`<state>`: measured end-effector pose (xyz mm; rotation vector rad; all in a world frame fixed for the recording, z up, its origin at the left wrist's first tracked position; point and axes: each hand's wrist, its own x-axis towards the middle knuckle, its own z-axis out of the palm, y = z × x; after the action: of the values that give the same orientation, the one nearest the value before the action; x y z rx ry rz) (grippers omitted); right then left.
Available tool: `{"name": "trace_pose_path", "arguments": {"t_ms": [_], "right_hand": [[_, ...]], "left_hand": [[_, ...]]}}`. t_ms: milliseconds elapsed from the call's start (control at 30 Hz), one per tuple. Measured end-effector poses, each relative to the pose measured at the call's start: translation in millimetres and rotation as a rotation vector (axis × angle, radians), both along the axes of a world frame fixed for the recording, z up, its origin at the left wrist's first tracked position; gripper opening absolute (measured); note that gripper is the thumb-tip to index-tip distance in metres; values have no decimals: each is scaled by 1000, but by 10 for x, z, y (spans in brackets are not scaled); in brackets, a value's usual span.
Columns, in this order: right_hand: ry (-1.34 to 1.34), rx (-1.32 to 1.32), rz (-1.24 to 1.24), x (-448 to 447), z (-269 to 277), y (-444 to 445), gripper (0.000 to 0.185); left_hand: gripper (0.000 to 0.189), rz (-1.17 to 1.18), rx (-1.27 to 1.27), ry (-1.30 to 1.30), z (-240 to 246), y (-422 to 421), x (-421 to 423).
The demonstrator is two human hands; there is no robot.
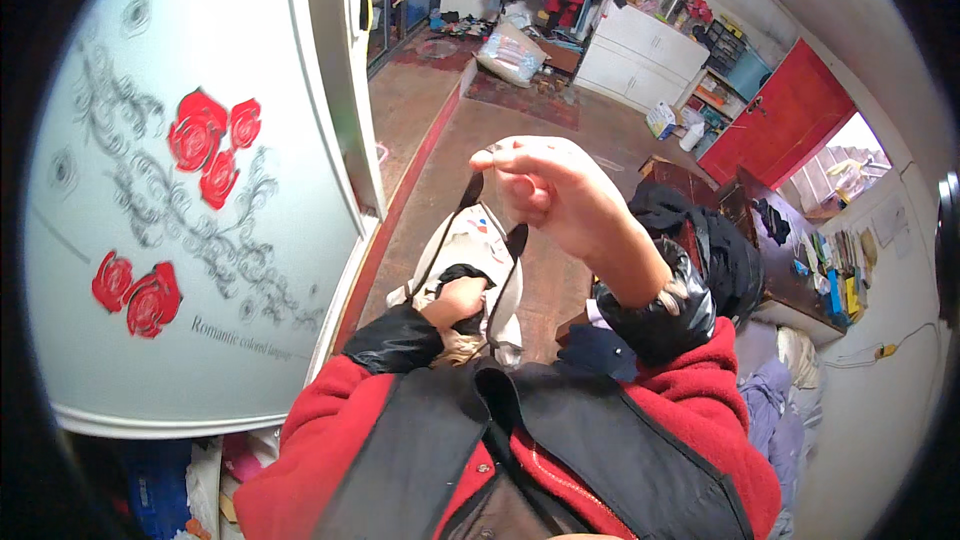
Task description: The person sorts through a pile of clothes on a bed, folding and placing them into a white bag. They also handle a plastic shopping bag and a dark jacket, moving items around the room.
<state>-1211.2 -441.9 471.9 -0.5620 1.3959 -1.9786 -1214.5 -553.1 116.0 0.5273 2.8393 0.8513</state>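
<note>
My right hand (pixel 551 195) is raised in front of me with its fingers curled around the top of a dark strap (pixel 471 191). Both sides of the strap run down to a white bag (pixel 465 240), which hangs upright below the hand and has a small coloured print. My left hand (pixel 459 301) reaches into the mouth of the bag. Black cloth (pixel 466 274) lies against that hand inside the opening. Its fingertips are hidden, so I cannot tell whether it grips the cloth. Tan fabric (pixel 459 349) shows at the near side of the bag.
On my left stands a wardrobe sliding door (pixel 247 240) with red roses. A red-edged floor step (pixel 420 187) runs beside it. To my right are dark clothes (pixel 720 270) and a purple-topped desk (pixel 787 259). Farther off are a stuffed sack (pixel 512 52), a white cabinet (pixel 637 52) and a red door (pixel 780 112).
</note>
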Motion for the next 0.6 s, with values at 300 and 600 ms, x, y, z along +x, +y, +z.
{"name": "trace_pose_path", "arguments": {"t_ms": [300,600], "right_hand": [[531,506,-96,-2211,-200,513,15],[868,953,117,-4331,-782,521,20]], "left_hand": [[37,-131,564,-172,913,-342,-1001],[34,463,971,-636,98,-1596,-1544]]}}
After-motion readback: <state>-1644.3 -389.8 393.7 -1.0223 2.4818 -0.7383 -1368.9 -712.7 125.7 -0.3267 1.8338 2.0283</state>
